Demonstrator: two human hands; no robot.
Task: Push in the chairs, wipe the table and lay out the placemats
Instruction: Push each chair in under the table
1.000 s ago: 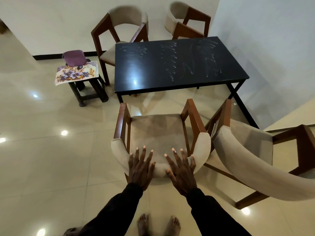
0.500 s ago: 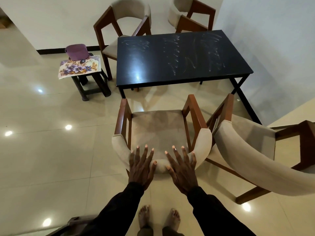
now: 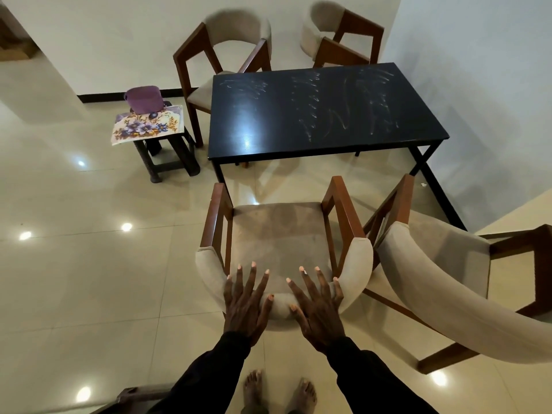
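Beige-cushioned wooden chair faces the black rectangular table; second chair crowds right; left hand and right hand press flat, fingers straight.

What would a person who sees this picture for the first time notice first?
The left hand and right hand lie flat, fingers spread, on the padded back of the near chair. Beyond it stands the black table, its top streaked with pale smears. To its left, a floral mat lies on a small stool.

Open floor separates near chair from table; neighbouring chair crowds right.
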